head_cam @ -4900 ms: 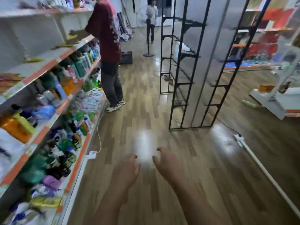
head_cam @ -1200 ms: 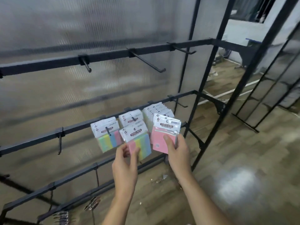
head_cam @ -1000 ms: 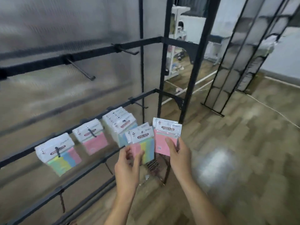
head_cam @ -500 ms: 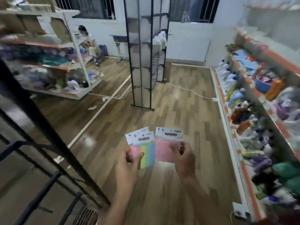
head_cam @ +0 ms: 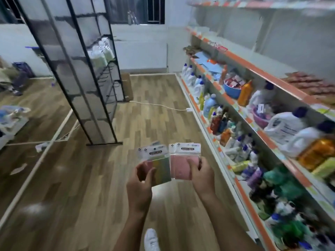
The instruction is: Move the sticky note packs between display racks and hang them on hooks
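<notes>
Over the wooden floor (head_cam: 112,187), beside stocked shelves (head_cam: 257,127), the left hand (head_cam: 140,185) gripped multicoloured sticky note packs (head_cam: 159,163); the right hand (head_cam: 201,175) gripped pink packs (head_cam: 181,165).

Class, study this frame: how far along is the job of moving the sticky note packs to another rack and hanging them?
Done: the packs are off any rack and being carried. In hand: the left hand grips multicoloured sticky note packs, and the right hand grips pink sticky note packs, held above the wooden floor. Left: nothing is hung yet; the packs touch no hook, and the black display rack stands ahead, apart from the hands.
</notes>
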### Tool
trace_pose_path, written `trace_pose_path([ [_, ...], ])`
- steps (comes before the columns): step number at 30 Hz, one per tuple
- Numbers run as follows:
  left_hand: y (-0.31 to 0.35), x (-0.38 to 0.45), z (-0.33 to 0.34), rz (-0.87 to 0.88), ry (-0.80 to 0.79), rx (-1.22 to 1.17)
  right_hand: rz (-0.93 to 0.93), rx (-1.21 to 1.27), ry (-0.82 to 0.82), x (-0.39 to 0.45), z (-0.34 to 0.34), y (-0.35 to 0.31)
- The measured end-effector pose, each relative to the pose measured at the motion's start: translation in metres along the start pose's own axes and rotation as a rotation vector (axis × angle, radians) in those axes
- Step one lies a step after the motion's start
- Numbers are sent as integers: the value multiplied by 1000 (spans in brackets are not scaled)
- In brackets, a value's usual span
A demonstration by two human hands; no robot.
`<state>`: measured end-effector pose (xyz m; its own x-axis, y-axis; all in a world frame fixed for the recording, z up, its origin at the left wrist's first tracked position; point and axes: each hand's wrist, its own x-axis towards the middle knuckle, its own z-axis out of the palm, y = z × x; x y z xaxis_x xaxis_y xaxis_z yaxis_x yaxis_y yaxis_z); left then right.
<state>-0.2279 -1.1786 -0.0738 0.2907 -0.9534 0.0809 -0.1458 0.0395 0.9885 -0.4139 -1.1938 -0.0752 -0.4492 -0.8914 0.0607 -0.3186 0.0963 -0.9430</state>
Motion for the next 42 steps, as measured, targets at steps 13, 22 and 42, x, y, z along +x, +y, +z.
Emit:
trace_pose_path([
  [13, 11, 340, 83, -3, -94, -52, 15, -21, 48, 294, 144, -57],
  [22, -13, 576, 163, -4, -45, -15, -8, 81, -31, 530, 262, -62],
  [42, -15, 1119, 279, -88, 149, -81, -150, 162, -189, 1028, 543, -178],
])
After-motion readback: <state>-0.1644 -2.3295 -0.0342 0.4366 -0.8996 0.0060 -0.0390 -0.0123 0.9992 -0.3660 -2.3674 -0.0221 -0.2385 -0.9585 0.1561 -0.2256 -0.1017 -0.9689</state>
